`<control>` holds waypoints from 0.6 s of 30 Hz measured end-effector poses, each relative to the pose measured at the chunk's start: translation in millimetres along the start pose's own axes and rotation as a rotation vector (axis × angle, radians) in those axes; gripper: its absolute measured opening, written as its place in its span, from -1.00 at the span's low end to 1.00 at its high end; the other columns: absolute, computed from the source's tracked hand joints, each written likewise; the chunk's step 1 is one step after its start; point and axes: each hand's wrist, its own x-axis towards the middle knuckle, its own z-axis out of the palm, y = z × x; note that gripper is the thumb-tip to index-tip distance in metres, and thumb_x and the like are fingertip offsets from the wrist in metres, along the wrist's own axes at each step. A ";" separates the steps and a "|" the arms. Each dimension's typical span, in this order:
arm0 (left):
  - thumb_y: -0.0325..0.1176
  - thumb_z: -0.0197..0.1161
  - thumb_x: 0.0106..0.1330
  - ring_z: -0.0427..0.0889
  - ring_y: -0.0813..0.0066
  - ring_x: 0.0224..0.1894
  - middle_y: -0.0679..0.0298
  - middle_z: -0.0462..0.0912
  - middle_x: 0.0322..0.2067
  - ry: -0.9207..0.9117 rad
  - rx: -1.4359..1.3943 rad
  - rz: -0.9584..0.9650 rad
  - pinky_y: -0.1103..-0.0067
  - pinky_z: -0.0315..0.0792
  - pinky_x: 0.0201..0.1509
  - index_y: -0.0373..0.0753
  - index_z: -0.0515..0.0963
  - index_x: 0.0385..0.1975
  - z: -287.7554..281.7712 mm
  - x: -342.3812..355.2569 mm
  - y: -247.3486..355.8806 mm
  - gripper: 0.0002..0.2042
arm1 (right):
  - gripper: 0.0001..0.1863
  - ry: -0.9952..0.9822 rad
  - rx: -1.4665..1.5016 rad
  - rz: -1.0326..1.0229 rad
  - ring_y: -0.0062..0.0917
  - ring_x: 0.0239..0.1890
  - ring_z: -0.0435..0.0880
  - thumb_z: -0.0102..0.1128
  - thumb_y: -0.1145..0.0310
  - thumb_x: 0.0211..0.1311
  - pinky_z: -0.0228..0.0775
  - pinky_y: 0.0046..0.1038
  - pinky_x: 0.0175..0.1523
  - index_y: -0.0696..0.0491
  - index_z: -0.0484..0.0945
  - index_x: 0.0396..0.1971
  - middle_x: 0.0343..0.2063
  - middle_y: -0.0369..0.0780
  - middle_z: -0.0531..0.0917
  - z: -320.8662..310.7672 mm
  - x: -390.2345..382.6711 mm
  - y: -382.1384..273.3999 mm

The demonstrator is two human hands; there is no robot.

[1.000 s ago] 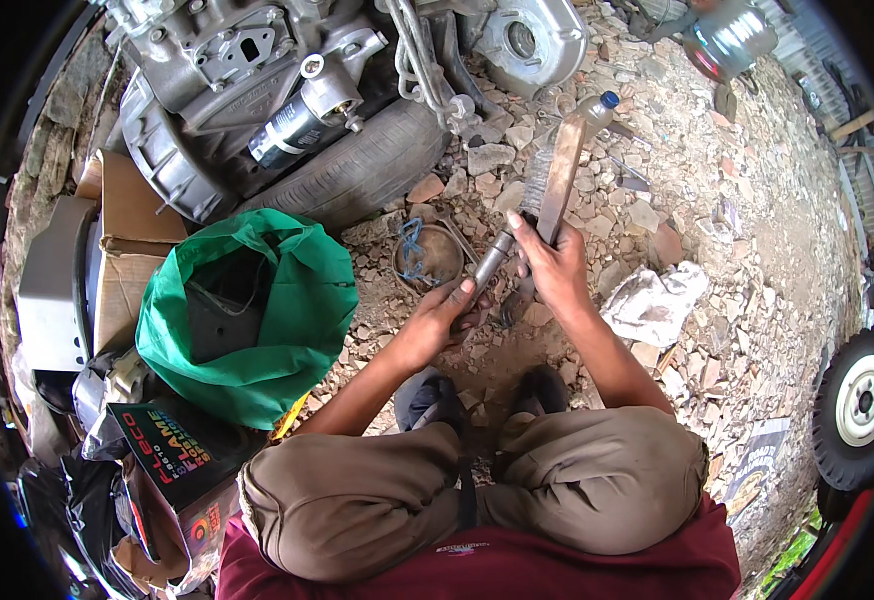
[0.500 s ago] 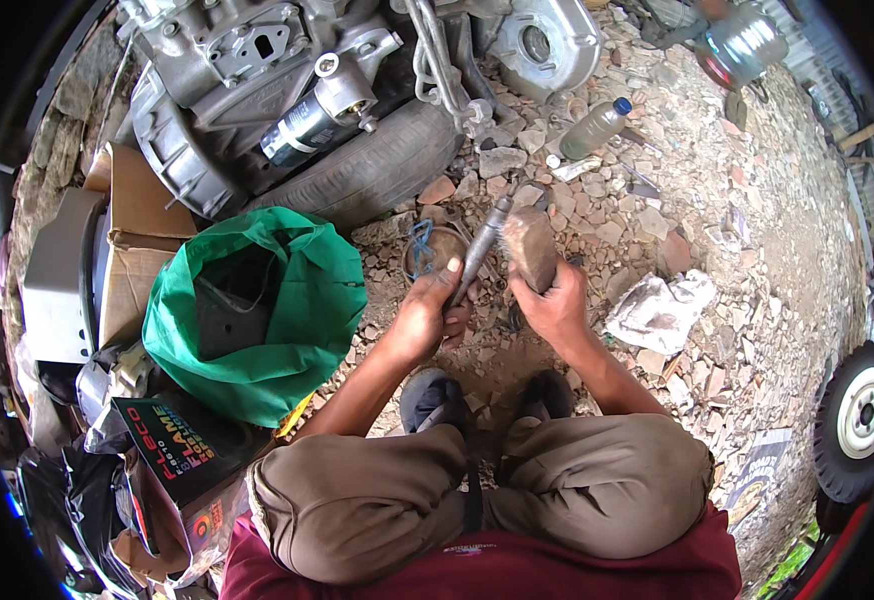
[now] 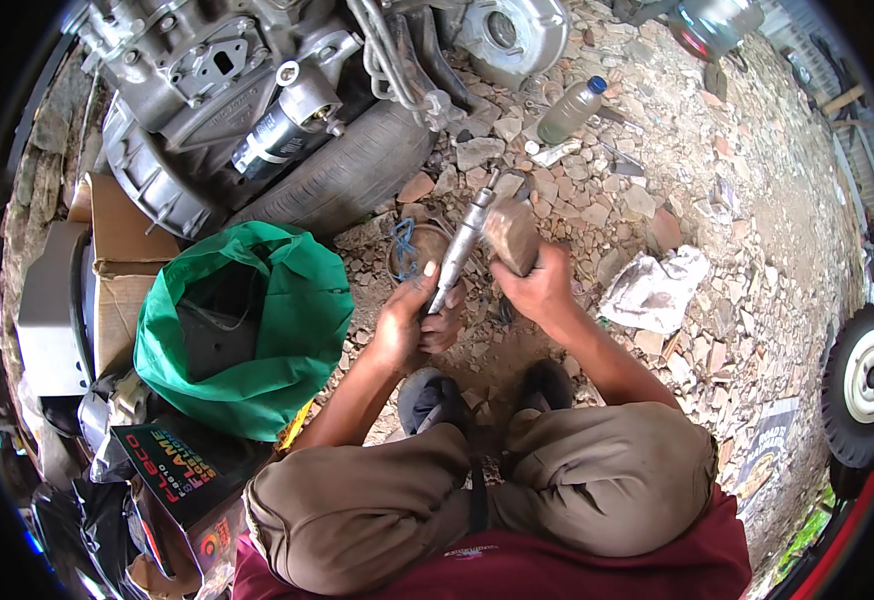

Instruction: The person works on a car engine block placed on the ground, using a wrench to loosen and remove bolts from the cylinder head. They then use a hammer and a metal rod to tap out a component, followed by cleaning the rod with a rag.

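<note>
My left hand [image 3: 409, 322] is closed round the lower end of a stepped metal shaft [image 3: 467, 232], thumb along its side. The shaft tilts up and to the right, its thin tip pointing away from me. My right hand [image 3: 545, 286] grips a brown block-shaped brush [image 3: 514, 236]. The brush's blurred, bristly left side is close against the shaft's upper part; whether they touch, I cannot tell. Just beyond my left hand, a round shallow container [image 3: 427, 243] with blue string [image 3: 404, 240] rests on the rubble.
A metal engine [image 3: 212, 100] leans over a tyre [image 3: 357, 160] at the far left. Nearer stand a green bag [image 3: 297, 330], a cardboard box [image 3: 122, 260] and a black printed box [image 3: 182, 460]. A plastic bottle [image 3: 570, 112] and white cloth [image 3: 655, 290] lie right, a wheel [image 3: 865, 372] farther off.
The shaft looks brighter and shows its stepped silver side. My view has shifted slightly, moving the engine left and up. Both hands keep their holds, and the brush is blurred by motion.
</note>
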 end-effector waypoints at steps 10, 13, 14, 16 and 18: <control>0.15 -0.12 0.48 -0.06 0.74 -0.81 0.58 0.08 -0.78 -0.014 -0.324 -0.048 0.70 -0.09 -0.77 -0.11 0.29 -0.46 -23.6 1.5 -6.4 -0.55 | -0.69 -0.080 -0.023 0.047 -0.22 -0.45 0.74 0.41 0.35 -0.02 0.53 -0.33 -0.35 0.20 0.63 -0.28 -0.53 0.00 0.68 -8.7 2.0 -14.5; 0.17 -0.11 0.47 -0.05 0.74 -0.83 0.58 0.09 -0.80 -0.045 -0.272 -0.076 0.71 -0.08 -0.76 -0.11 0.29 -0.47 -16.0 -0.9 -7.5 -0.54 | -0.70 -0.009 0.048 0.038 -0.24 -0.47 0.73 0.41 0.35 -0.01 0.52 -0.34 -0.36 0.21 0.62 -0.29 -0.53 0.00 0.67 2.4 13.3 -15.4; 0.16 -0.11 0.48 -0.05 0.74 -0.83 0.58 0.10 -0.80 -0.107 -0.331 -0.074 0.72 -0.08 -0.76 -0.12 0.29 -0.47 -17.0 -2.5 -3.9 -0.54 | -0.71 -0.016 0.002 0.006 -0.28 -0.46 0.74 0.39 0.35 0.01 0.51 -0.34 -0.35 0.21 0.62 -0.30 -0.52 -0.01 0.69 1.5 13.0 1.2; 0.14 -0.11 0.48 -0.02 0.74 -0.83 0.57 0.14 -0.82 -0.178 -0.454 -0.019 0.72 -0.07 -0.76 -0.13 0.28 -0.47 -22.8 -2.3 3.4 -0.54 | -0.70 -0.134 -0.273 0.194 -0.35 -0.47 0.73 0.40 0.34 0.01 0.50 -0.35 -0.34 0.22 0.63 -0.30 -0.53 -0.02 0.69 -8.4 2.5 43.9; 0.13 -0.10 0.48 -0.02 0.75 -0.83 0.58 0.12 -0.81 -0.244 -0.504 -0.018 0.71 -0.10 -0.76 -0.12 0.29 -0.47 -28.7 -2.1 4.3 -0.56 | -0.70 -0.166 -0.311 0.336 -0.41 -0.49 0.69 0.42 0.31 0.04 0.49 -0.36 -0.34 0.22 0.63 -0.31 -0.55 -0.06 0.68 -10.8 -11.8 65.0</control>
